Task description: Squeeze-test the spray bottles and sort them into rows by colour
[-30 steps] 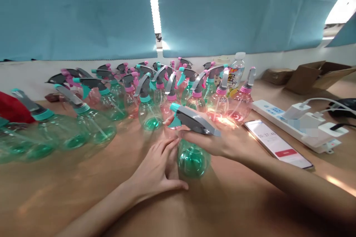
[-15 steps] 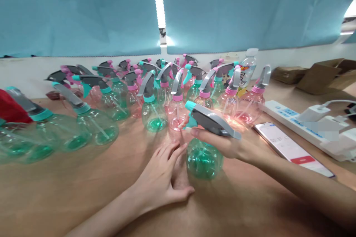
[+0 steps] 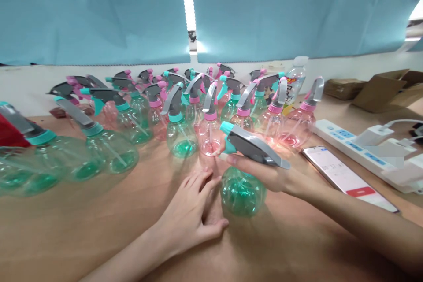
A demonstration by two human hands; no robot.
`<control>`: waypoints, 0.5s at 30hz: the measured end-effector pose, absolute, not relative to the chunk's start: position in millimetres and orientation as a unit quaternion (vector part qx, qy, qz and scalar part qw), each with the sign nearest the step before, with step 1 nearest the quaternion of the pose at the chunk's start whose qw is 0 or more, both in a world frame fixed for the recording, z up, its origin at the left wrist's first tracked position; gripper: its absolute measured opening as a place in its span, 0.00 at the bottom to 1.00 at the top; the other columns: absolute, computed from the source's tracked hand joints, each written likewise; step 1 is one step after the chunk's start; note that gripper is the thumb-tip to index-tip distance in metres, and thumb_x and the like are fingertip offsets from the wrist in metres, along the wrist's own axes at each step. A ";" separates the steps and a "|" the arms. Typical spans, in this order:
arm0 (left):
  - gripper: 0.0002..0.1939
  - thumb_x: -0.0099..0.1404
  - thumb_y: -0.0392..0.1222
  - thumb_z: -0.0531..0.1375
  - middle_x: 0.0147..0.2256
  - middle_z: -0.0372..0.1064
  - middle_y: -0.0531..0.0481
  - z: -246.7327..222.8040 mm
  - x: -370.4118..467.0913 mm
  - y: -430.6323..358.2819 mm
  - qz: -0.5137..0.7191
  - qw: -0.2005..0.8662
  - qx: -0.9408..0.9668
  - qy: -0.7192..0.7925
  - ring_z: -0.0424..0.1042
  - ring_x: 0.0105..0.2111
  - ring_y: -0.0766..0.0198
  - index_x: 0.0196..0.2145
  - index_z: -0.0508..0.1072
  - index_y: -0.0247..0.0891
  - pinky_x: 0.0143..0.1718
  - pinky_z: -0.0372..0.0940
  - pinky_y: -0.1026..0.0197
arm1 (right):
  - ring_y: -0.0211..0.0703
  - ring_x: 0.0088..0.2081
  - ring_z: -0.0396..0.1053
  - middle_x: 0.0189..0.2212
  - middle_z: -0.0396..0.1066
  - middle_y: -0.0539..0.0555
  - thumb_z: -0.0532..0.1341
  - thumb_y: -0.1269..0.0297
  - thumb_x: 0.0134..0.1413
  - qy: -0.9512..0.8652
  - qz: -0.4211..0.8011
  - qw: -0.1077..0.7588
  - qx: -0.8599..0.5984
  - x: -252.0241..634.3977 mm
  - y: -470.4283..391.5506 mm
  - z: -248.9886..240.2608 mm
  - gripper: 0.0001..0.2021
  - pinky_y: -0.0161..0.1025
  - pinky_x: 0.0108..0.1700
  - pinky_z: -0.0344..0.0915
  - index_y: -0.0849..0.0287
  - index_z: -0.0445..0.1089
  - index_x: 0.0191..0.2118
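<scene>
My right hand (image 3: 261, 172) is wrapped round the neck of a green spray bottle (image 3: 243, 194), just under its grey and turquoise trigger head (image 3: 253, 143). The bottle is upright and its spout points left. My left hand (image 3: 194, 209) rests on the wooden table (image 3: 132, 216) left of that bottle, fingers apart, holding nothing. Beyond the hands stand a green spray bottle (image 3: 182, 141) and a pink spray bottle (image 3: 210, 134). My right hand hides the held bottle's neck.
Several more spray bottles crowd the back and left, including a green one (image 3: 114, 154). To the right lie a phone (image 3: 346, 176) and a white power strip (image 3: 350, 145) with plugs. Behind stand a clear drink bottle (image 3: 295, 79) and an open cardboard box (image 3: 383, 92).
Both hands keep nearly the same pose, the right still round the bottle. The bottles at the left sit slightly further left in the view.
</scene>
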State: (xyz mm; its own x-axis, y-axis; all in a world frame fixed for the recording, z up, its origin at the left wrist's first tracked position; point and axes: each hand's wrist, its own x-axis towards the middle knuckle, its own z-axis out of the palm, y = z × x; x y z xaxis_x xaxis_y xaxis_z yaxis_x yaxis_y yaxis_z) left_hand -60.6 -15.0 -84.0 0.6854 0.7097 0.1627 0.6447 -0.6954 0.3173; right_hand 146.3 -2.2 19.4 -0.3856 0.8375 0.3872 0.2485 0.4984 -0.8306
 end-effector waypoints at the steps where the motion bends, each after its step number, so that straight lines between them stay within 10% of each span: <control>1: 0.36 0.56 0.54 0.64 0.61 0.55 0.34 -84.6 -60.6 -15.0 0.138 0.116 0.911 0.370 0.54 0.60 0.38 0.59 0.62 0.37 0.58 0.53 0.38 | 0.32 0.19 0.55 0.19 0.55 0.43 0.56 0.75 0.46 -0.749 0.365 0.422 -0.358 145.3 -2.3 20.0 0.12 0.32 0.23 0.59 0.55 0.52 0.21; 6: 0.34 0.57 0.53 0.64 0.61 0.55 0.33 -85.4 -60.3 -15.9 0.132 0.105 0.916 0.364 0.55 0.60 0.38 0.57 0.65 0.35 0.58 0.53 0.38 | 0.37 0.33 0.72 0.28 0.70 0.47 0.56 0.70 0.50 -0.734 0.408 0.441 -0.317 144.1 2.6 3.6 0.06 0.37 0.39 0.70 0.54 0.65 0.26; 15: 0.31 0.59 0.51 0.64 0.61 0.55 0.31 -80.8 -58.3 -16.2 0.116 0.098 0.919 0.363 0.55 0.60 0.39 0.56 0.66 0.32 0.57 0.54 0.39 | 0.42 0.40 0.74 0.41 0.75 0.51 0.57 0.68 0.53 -0.733 0.398 0.472 -0.285 145.8 6.1 -11.7 0.17 0.41 0.42 0.72 0.51 0.71 0.49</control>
State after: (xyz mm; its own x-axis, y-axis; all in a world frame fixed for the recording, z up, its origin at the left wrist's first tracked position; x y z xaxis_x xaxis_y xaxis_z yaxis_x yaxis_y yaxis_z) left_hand -58.3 -16.2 -80.8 0.7089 0.6908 0.1425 0.6449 -0.7166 0.2656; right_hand 145.8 6.1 -11.7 -0.3917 0.7943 0.4645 0.0419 0.5197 -0.8533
